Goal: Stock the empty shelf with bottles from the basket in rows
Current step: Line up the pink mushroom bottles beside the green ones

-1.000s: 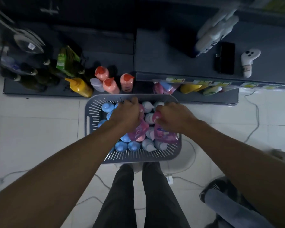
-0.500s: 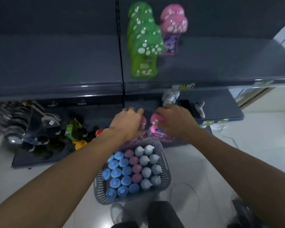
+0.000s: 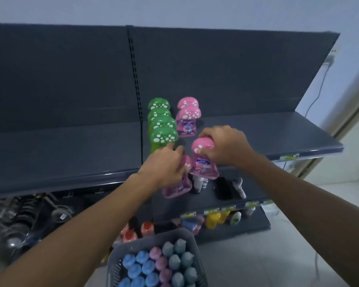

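Observation:
My right hand [image 3: 223, 145] grips the spotted cap of a pink bottle [image 3: 203, 164], holding it at the front edge of the dark shelf [image 3: 267, 131]. My left hand [image 3: 164, 167] grips a second pink bottle [image 3: 177, 187], tilted and lower, just in front of the shelf edge. On the shelf stand a row of several green bottles [image 3: 163, 129] and, to their right, two pink bottles [image 3: 188, 119] in a row. The grey basket [image 3: 133, 248] sits on the floor below, packed with blue, pink and pale grey-capped bottles.
The left shelf section [image 3: 60, 150] is bare. A lower shelf holds a black phone [image 3: 224, 188] and a white controller [image 3: 239, 187]. The bottom shelf carries orange, yellow and other bottles [image 3: 214, 219]. Metal utensils [image 3: 29, 212] hang at lower left. A cable [image 3: 317, 90] runs down the right wall.
Both hands have lifted a pink bottle each out of the basket and raised them to the shelf's front edge. My view has tilted up from the basket to the shelf.

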